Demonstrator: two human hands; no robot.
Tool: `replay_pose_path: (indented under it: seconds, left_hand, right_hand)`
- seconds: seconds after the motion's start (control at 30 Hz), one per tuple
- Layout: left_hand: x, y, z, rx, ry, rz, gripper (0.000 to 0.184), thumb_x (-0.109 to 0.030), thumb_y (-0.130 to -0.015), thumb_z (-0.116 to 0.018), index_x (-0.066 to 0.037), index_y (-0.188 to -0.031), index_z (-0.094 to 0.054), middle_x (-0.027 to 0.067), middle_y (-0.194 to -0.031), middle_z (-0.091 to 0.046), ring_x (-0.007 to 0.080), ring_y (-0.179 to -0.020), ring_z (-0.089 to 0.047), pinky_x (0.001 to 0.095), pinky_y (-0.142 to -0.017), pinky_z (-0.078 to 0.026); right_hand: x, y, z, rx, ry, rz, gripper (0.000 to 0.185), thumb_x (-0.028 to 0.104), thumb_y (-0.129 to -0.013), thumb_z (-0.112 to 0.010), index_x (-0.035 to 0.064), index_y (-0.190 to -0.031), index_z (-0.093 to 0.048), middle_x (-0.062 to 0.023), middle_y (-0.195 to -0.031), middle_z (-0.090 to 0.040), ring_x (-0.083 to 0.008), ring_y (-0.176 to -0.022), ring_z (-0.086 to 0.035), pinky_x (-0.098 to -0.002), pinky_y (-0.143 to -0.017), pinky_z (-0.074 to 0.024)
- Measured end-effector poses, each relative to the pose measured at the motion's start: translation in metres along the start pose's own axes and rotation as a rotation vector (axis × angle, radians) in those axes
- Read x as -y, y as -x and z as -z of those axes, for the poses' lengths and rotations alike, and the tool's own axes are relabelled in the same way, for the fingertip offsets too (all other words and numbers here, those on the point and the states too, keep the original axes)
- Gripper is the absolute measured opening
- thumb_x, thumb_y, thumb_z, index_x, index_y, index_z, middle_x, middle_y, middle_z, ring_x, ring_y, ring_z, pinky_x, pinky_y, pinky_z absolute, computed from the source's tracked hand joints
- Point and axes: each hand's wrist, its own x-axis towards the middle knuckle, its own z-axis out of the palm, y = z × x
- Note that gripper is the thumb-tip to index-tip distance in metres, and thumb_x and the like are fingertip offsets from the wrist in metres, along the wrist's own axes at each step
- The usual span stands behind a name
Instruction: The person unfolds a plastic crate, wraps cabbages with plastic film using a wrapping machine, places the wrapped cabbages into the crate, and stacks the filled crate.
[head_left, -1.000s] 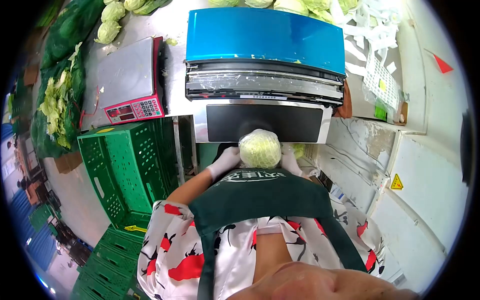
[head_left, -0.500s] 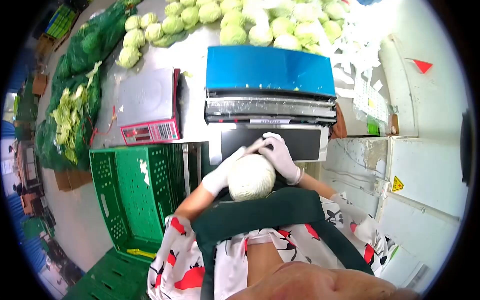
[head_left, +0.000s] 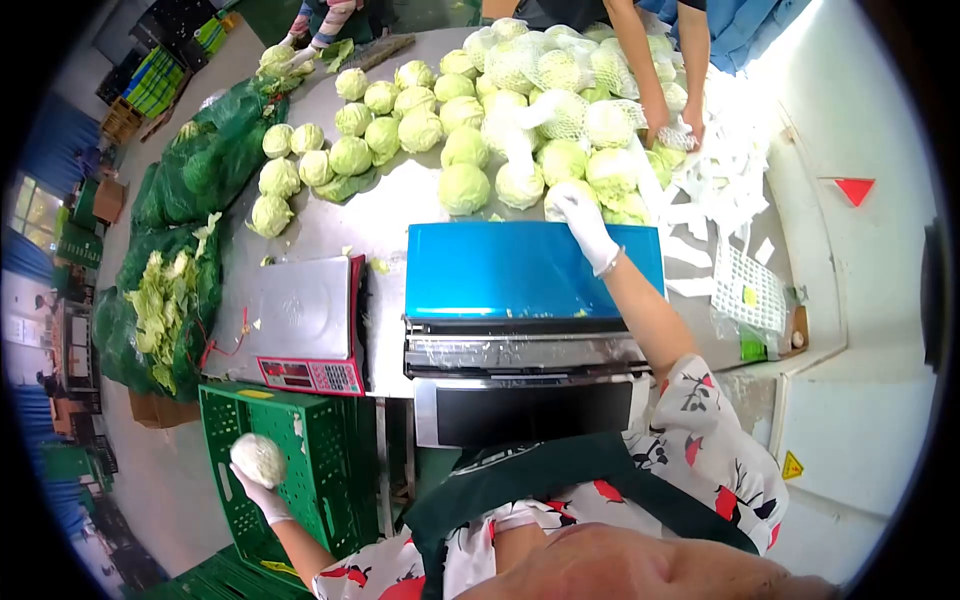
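Observation:
My gloved left hand (head_left: 261,497) grips a cabbage in white foam netting (head_left: 258,459), held over the open green crate (head_left: 222,430) at my left. Reaching across the blue-topped wrapping machine (head_left: 530,265), my gloved right hand (head_left: 584,220) curls over a cabbage (head_left: 558,205) at the near edge of the pile. Its fingertips are partly hidden against that cabbage. More pale green cabbages (head_left: 463,190) spread over the metal table, and some of those at the back wear white netting.
A weighing scale (head_left: 305,310) sits left of the machine. Green mesh sacks (head_left: 200,160) line the table's left side. White netting pieces (head_left: 735,180) lie at the right. Across the table, another person's hands (head_left: 675,130) handle a netted cabbage; a second person's gloved hands (head_left: 298,52) work at far left.
Both hands were together around a cabbage before my chest. My left hand has carried a cabbage left to the crate, and my right has reached forward to the pile. The view has tilted up.

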Motion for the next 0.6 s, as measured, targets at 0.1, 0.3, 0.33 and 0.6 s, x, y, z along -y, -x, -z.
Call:
replay_pose_path:
  seconds: [0.1,0.3,0.33,0.6]
  left_hand:
    - [0.031,-0.057,0.073,-0.021,-0.098,0.129,0.073,-0.055,-0.095,-0.058,-0.001,-0.143,-0.049,0.0174,-0.140,-0.053,0.0311,-0.126,-0.054,0.0464,-0.107,-0.044]
    - [-0.010,-0.081,-0.245,0.169,-0.784,-0.630,0.048,-0.019,-0.097,-0.060,0.004,-0.139,-0.051,0.0171,-0.135,-0.059,0.0237,-0.123,-0.056,0.0332,-0.107,-0.040]
    - [-0.010,-0.076,-0.322,0.297,-0.660,-0.551,0.044,-0.014,-0.098,-0.059,0.004,-0.138,-0.052,0.0137,-0.134,-0.060,0.0194,-0.121,-0.057,0.0302,-0.106,-0.040]
    - [0.143,-0.064,-0.761,0.976,-0.747,-0.570,0.081,-0.056,-0.088,-0.064,0.003,-0.140,-0.049,0.0244,-0.126,-0.064,0.0341,-0.116,-0.062,0.0373,-0.097,-0.049]
  right_hand:
    - [0.010,-0.055,-0.018,-0.165,0.135,-0.041,0.027,0.025,-0.091,-0.063,-0.0018,-0.094,-0.069,-0.0114,-0.086,-0.069,-0.0181,-0.085,-0.065,-0.0330,-0.076,-0.0496]
    - [-0.052,-0.184,-0.036,-0.112,0.125,-0.111,0.029,0.025,-0.093,-0.057,-0.0001,-0.093,-0.071,-0.0174,-0.091,-0.071,-0.0276,-0.082,-0.067,-0.0424,-0.070,-0.0489]
    - [-0.052,-0.194,-0.040,-0.117,-0.007,-0.241,0.034,0.029,-0.095,-0.055,-0.0013,-0.094,-0.071,-0.0187,-0.092,-0.071,-0.0311,-0.083,-0.067,-0.0445,-0.072,-0.0502]
    - [-0.046,-0.219,-0.042,0.049,-0.709,-0.468,0.036,0.035,-0.100,-0.052,0.0125,-0.128,-0.055,-0.0040,-0.115,-0.066,-0.0174,-0.102,-0.066,-0.0366,-0.083,-0.0565]
